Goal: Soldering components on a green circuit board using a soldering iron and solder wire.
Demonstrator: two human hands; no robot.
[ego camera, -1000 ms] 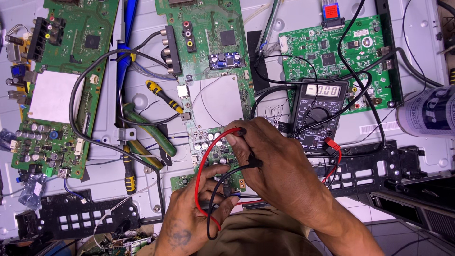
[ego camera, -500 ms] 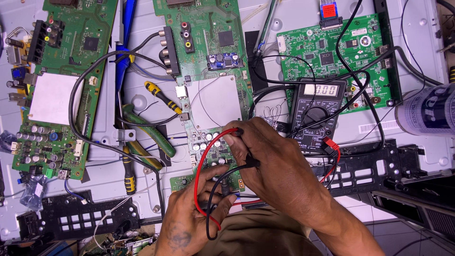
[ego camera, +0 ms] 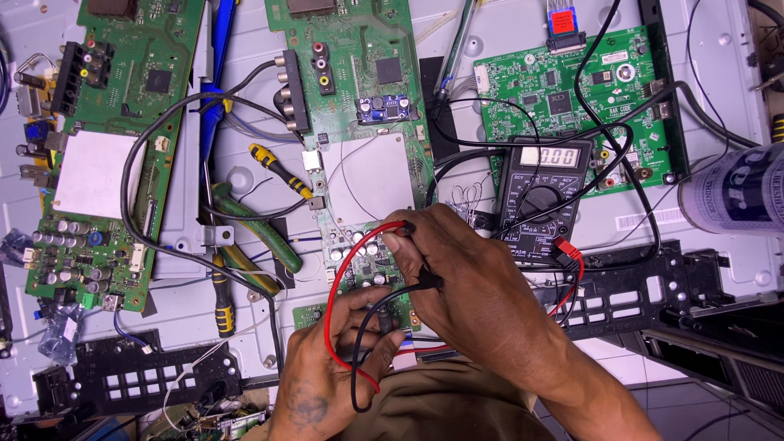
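Probe leads: red lead point(ego camera: 341, 282) looped from the right hand down past the left wrist; black lead point(ego camera: 369, 322) curled beside it, both trailing back toward the multimeter point(ego camera: 541, 196).
Board under test: middle green circuit board point(ego camera: 359, 122), lying lengthwise away from the person, its lower end with the small capacitors directly under both hands.
Right hand point(ego camera: 474, 286): fingers were closed in a pinch on the black-handled end of the red lead point(ego camera: 402, 229), tip aimed leftward onto the board; a second black probe body point(ego camera: 426, 282) ran under the palm, its grip hidden from where I stood.
Left hand point(ego camera: 347, 359): fingers were curled shut around the black lead near its probe, pointing up toward the board's lower edge.
Key relation: the board's test points lay just ahead and to the left of the right fingertips, touching or nearly so; the right hand was the nearer of the two.
Multimeter: sat just right of the hands, dial facing up, display lit.
Surroundings: second board point(ego camera: 114, 155) at left, third board point(ego camera: 572, 90) at upper right, yellow-handled pliers point(ego camera: 278, 170), a blue-and-white can point(ego camera: 735, 192) at the right edge, all on the pale surface point(ego camera: 710, 65).
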